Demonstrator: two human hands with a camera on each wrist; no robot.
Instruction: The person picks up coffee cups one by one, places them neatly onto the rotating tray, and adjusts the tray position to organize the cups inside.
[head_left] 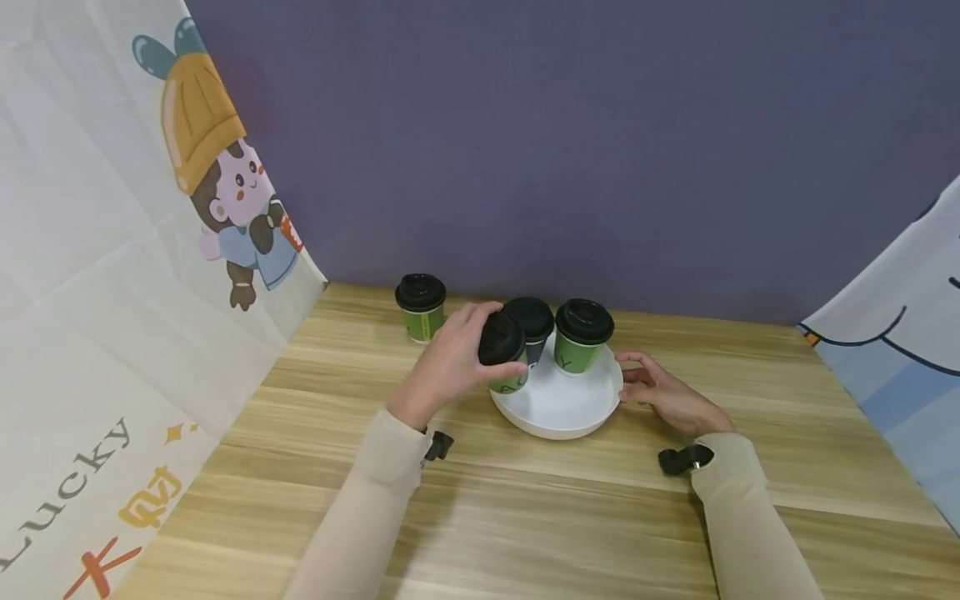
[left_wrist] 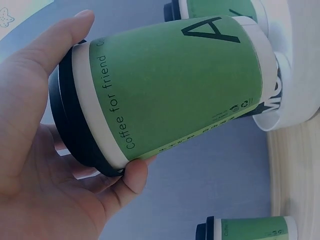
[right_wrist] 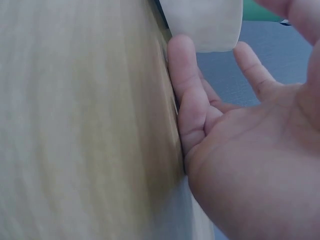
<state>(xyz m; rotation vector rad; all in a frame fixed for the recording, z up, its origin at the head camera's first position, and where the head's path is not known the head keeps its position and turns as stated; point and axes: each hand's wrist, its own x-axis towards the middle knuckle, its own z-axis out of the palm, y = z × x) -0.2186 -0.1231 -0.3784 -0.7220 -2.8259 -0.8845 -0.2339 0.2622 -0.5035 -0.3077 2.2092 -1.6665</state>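
My left hand (head_left: 450,358) grips a green paper coffee cup (left_wrist: 175,85) around its black lid, thumb on one side and fingers on the other. In the head view this cup overlaps the left part of a round white plate (head_left: 558,412) with a raised rim. A dark coffee cup (head_left: 534,350) and another green coffee cup (head_left: 576,354), both black-lidded, stand upright on the plate. At the plate's right edge, my right hand (head_left: 663,396) holds the rim, its fingers (right_wrist: 182,62) low against the outer wall near the table.
A further green coffee cup (head_left: 422,321) with a black lid stands on the wooden table (head_left: 600,517), left of the plate. Behind the table rises a purple-grey backdrop (head_left: 525,150). A printed white cloth (head_left: 97,275) hangs on the left side, another (head_left: 900,333) on the right.
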